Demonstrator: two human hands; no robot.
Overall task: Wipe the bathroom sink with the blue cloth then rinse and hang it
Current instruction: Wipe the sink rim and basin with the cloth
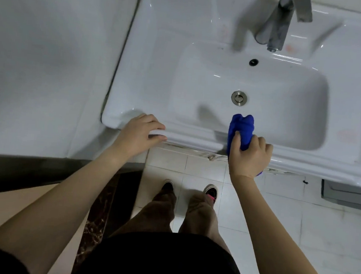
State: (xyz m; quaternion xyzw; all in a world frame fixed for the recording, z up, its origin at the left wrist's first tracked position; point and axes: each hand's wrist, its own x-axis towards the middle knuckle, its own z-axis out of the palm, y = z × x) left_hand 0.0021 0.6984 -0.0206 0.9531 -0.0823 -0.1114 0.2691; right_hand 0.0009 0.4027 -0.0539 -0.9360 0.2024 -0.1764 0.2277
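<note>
Item: blue cloth (240,128), bunched into a wad; lying over the near rim of the sink (186,137), its upper end drooping into the basin short of the drain (239,97). Right hand (248,157) is clamping round the cloth's middle; left hand (141,131) is bracing on the front edge, fingers curled over it, holding nothing. Handling, judged: soft, light, limp; likely heavier and dripping once wet; best gripped by a full fistful. Faucet (276,29) showing no visible water.
</note>
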